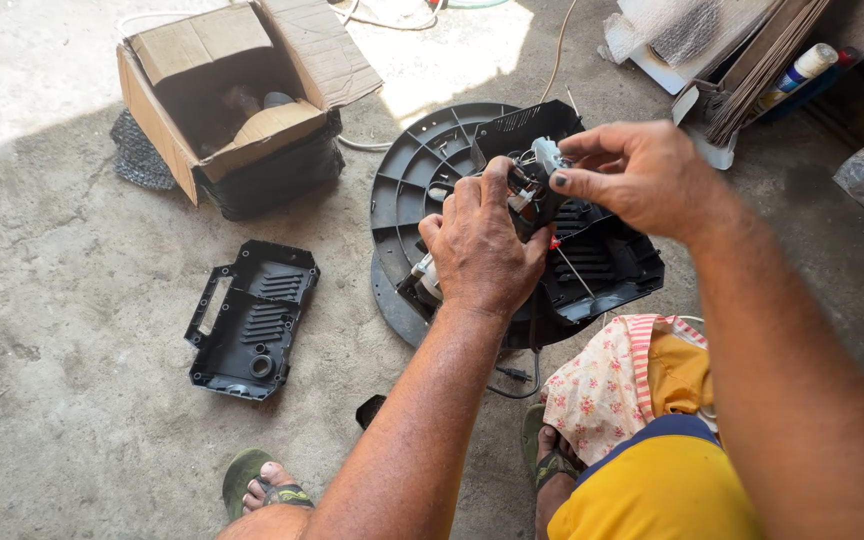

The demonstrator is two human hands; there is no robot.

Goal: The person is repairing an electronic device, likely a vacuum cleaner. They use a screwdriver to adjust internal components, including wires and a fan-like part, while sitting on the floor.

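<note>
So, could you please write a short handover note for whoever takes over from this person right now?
Left hand: gripping the black housing with its wiring, held above the round black base.
Right hand: fingertips pinching a small white part at the top of the housing.
Done: the black cover panel is off and lies on the concrete floor, left of the base.
Left: the housing is still open with wires exposed. An open cardboard box sits behind.

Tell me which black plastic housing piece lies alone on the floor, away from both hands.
The flat rectangular cover, left of the round base. The other housing lies on that base, under the left hand and right hand.
</note>
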